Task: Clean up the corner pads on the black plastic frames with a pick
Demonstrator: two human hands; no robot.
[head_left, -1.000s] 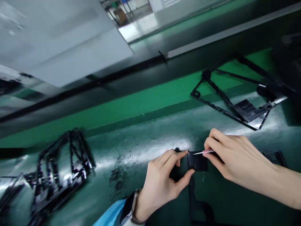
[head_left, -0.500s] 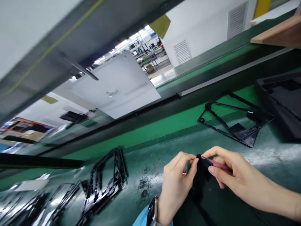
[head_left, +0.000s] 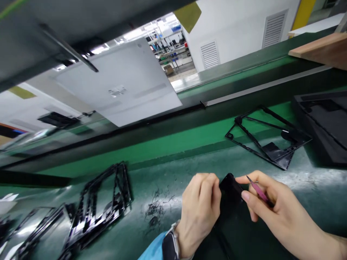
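A black plastic part (head_left: 231, 185) stands at the lower middle, its top corner up between my hands; its lower portion blends into the dark area below. My left hand (head_left: 202, 198) is closed at the part's left edge, knuckles up, hiding its fingertips. My right hand (head_left: 267, 202) pinches the right edge between thumb and index finger. Tucked in that same hand is a slim pink tool (head_left: 259, 192) with a fine pointed tip, possibly tweezers, angled up and away from the part.
Thin black scraps (head_left: 155, 211) lie left of my left hand. Black frames (head_left: 100, 206) are stacked on the left, with more frames (head_left: 271, 144) at the upper right. A dark tray-like block (head_left: 322, 126) stands far right. A white sheet (head_left: 130, 83) hangs beyond the bench.
The pink tool's tip has lifted off the part's top corner and turned upward. My left hand has rolled over, knuckles up. The part looks tilted, and the view has shifted.
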